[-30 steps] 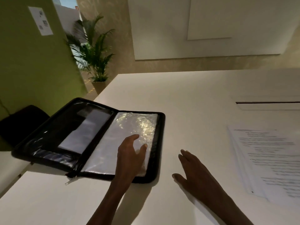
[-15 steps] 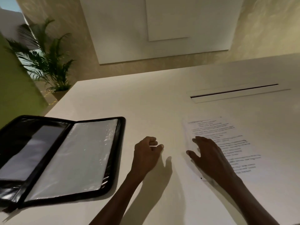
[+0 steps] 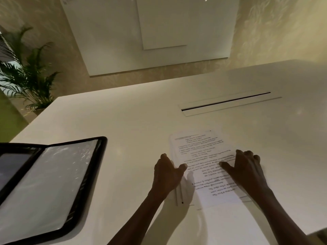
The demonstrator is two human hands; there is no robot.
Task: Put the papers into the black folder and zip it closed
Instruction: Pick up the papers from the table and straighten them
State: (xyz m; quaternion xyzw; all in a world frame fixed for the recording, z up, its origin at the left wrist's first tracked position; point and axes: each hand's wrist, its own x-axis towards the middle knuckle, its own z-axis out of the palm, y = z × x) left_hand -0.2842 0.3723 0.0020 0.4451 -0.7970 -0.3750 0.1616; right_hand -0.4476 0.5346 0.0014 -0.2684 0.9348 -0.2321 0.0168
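Both hands now meet the stack of white printed papers (image 3: 203,167) on the white table (image 3: 123,121): left hand (image 3: 167,174) has moved over to pinch its left edge, right hand (image 3: 246,167) presses flat, fingers spread. The open black zip folder (image 3: 53,183) lies well apart, leftward.

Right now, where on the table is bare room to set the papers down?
Bare table lies between the open black folder and the papers, and beyond the papers up to the slot. It is crowded at the papers, where the left hand and right hand rest.
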